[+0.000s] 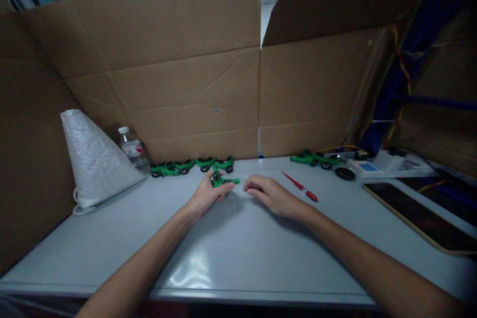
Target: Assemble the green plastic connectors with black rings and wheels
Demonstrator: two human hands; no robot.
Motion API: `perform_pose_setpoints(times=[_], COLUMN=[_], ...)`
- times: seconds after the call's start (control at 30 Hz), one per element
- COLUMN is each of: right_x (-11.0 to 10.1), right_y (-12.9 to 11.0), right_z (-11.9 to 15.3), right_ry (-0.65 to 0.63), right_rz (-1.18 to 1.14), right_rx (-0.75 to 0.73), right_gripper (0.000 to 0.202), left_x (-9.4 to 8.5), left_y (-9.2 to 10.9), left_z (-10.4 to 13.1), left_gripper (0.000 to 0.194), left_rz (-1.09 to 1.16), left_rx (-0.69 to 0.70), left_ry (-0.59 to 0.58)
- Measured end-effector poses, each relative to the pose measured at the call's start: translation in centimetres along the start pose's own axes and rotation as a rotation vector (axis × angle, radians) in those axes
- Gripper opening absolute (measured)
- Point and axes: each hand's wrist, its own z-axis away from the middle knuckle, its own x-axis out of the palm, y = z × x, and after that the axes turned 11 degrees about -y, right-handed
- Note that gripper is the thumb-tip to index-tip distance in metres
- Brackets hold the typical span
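Observation:
My left hand (209, 193) grips a small green toy car (219, 179) with black parts, its narrow green end pointing right past my thumb. Just across a small gap, my right hand (271, 194) is closed in a pinch over the table; whether anything is between its fingertips is hidden. A red screwdriver (301, 187) lies to the right of that hand. Behind my left hand, several similar green toy cars (182, 166) with black wheels line the back of the table.
More green toy pieces (316, 159) lie at the back right, beside a black ring (345, 174) and a white power strip (387, 165). A phone (421, 213) rests at the right. At the left stand a silvery bag (97, 164) and a water bottle (133, 149). Cardboard walls (186, 94) enclose the table.

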Motion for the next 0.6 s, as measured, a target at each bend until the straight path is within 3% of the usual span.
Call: perform_pose_setpoints(times=[0.23, 0.4, 0.6], right_x=[1.3, 1.1, 1.2], right_y=[0.7, 0.8, 0.3], right_z=[-0.6, -0.9, -1.0], right_ry=[0.08, 0.145, 0.214], right_rz=[-0.402, -0.444, -0.488], right_rx=[0.033, 0.031, 0.028], right_gripper=[0.018, 0.026, 0.021], left_x=[0.0, 0.2, 0.0], left_y=[-0.1, 0.2, 0.2], left_z=[0.1, 0.2, 0.2], left_gripper=[0.071, 0.073, 0.075], left_rz=[-0.039, -0.102, -0.216], left_rx=[-0.014, -0.008, 0.042], left_ry=[0.004, -0.023, 0.015])
